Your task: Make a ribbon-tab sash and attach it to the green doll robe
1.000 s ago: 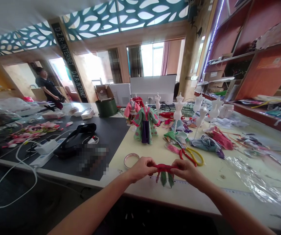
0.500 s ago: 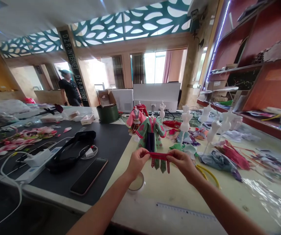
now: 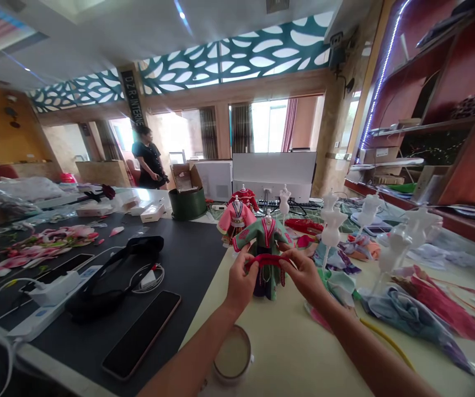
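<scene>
A red doll-sized waistband [image 3: 268, 259] is stretched level between my hands and bows upward slightly. My left hand [image 3: 240, 281] pinches its left end between thumb and fingers; my right hand [image 3: 304, 274] pinches the right end. Directly behind the band stands a small dress form in a green robe [image 3: 269, 234] with pink-red trim and a dark skirt front. The band lies across or just before the robe's waist; whether it touches the cloth I cannot tell. Strips hanging from the band are hard to separate from the robe.
Behind are a pink doll outfit [image 3: 236, 218] and a red one [image 3: 245, 197]. White bare dress forms [image 3: 331, 227] and cloth pieces [image 3: 411, 314] fill the right. A round tin [image 3: 232, 355] sits near my left forearm. A phone [image 3: 142, 335] lies on the black mat [image 3: 196, 248].
Both hands have carried the waistband up against the green robe's front, and its hanging strips no longer show clearly. The view has shifted; the person in the background has turned.
</scene>
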A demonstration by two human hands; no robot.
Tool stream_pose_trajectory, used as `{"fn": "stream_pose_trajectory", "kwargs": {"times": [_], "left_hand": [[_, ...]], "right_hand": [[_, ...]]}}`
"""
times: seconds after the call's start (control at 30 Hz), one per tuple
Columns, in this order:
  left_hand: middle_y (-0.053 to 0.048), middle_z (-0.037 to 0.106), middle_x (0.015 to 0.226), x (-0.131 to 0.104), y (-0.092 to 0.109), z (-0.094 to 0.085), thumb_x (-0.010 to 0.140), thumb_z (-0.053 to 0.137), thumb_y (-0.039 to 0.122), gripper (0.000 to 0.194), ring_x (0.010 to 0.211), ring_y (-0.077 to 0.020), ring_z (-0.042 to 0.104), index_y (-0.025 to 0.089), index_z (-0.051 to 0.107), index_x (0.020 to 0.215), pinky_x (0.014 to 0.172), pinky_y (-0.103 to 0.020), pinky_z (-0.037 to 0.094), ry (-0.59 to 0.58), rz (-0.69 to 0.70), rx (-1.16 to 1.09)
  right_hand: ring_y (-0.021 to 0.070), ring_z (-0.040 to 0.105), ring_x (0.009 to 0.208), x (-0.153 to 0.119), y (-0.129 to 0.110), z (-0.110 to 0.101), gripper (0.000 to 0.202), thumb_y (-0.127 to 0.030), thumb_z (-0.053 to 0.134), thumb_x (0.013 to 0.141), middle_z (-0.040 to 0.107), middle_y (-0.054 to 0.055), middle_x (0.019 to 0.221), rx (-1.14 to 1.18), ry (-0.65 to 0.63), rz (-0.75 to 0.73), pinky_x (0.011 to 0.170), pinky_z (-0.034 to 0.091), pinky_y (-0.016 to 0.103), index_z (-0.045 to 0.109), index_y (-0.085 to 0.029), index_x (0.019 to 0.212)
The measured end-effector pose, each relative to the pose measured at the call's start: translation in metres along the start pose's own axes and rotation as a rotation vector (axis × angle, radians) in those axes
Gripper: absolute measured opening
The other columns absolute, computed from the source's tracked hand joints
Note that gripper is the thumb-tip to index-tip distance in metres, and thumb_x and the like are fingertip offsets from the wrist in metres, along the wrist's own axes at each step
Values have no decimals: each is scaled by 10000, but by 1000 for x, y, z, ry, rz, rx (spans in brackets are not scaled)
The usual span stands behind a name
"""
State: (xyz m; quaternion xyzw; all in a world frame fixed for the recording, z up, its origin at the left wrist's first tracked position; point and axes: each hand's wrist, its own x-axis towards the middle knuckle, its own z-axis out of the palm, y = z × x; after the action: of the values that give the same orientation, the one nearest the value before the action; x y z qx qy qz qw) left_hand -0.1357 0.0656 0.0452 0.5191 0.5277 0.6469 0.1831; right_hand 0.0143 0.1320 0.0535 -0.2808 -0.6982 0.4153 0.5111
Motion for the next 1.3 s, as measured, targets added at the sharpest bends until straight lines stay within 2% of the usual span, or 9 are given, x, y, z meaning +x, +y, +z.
{"fn": "stream_pose_trajectory", "kwargs": {"times": [0.1, 0.17, 0.3, 0.4, 0.47, 0.73, 1.0, 1.3], "left_hand": [[-109, 521, 1318, 6, -3, 2, 798, 521, 239, 64, 1021, -216, 579, 185, 542, 771, 805, -317, 459, 48, 21, -2], [-103, 536, 1299, 10, -6, 5, 813, 511, 252, 72, 1028, -211, 576, 189, 538, 795, 821, -316, 456, 78, 26, -11], [-89, 606, 1172, 18, -10, 11, 830, 503, 285, 99, 942, -187, 596, 190, 525, 812, 781, -286, 466, 137, 27, -22], [-56, 639, 949, 23, -10, 16, 831, 505, 294, 107, 844, -175, 592, 191, 527, 811, 755, -276, 464, 187, 35, -9], [-35, 615, 844, 26, -9, 20, 828, 508, 293, 106, 797, -171, 581, 191, 535, 823, 745, -276, 462, 216, 42, 2], [-30, 601, 820, 35, -11, 32, 823, 504, 271, 89, 797, -174, 570, 195, 548, 836, 768, -289, 458, 294, 56, 20], [-26, 604, 806, 42, -13, 24, 816, 518, 279, 104, 782, -166, 584, 188, 561, 843, 741, -274, 471, 283, 36, 4], [-14, 597, 767, 45, -12, 20, 801, 529, 280, 102, 740, -155, 579, 184, 562, 815, 689, -254, 466, 254, 19, -13]], "right_hand": [[281, 491, 1205, 3, 6, 1, 170, -369, 635, 739, 576, 110, 1266, 15, 35, -25, 960, 390, 417, 578, -211, 707], [280, 520, 1162, 6, 7, 3, 171, -373, 615, 749, 608, 110, 1213, 21, 77, -33, 909, 422, 405, 567, -213, 717], [228, 599, 871, 11, 8, 8, 170, -373, 587, 759, 663, 81, 955, 13, 175, -25, 720, 456, 329, 557, -206, 748], [159, 517, 635, 15, 10, 14, 173, -373, 579, 763, 591, 18, 732, 8, 236, -16, 572, 399, 271, 557, -202, 772], [143, 461, 577, 18, 13, 18, 183, -382, 572, 763, 526, -13, 651, 13, 269, -12, 528, 361, 260, 555, -201, 785], [143, 457, 608, 27, 19, 28, 190, -387, 557, 760, 516, -9, 664, 36, 330, -3, 552, 380, 261, 556, -198, 779], [128, 415, 545, 27, 14, 24, 180, -381, 568, 755, 459, -33, 583, 39, 338, 24, 483, 350, 243, 548, -202, 766], [119, 400, 536, 29, 13, 23, 188, -381, 580, 746, 454, -35, 578, 47, 321, 24, 477, 340, 242, 552, -196, 743]]}}
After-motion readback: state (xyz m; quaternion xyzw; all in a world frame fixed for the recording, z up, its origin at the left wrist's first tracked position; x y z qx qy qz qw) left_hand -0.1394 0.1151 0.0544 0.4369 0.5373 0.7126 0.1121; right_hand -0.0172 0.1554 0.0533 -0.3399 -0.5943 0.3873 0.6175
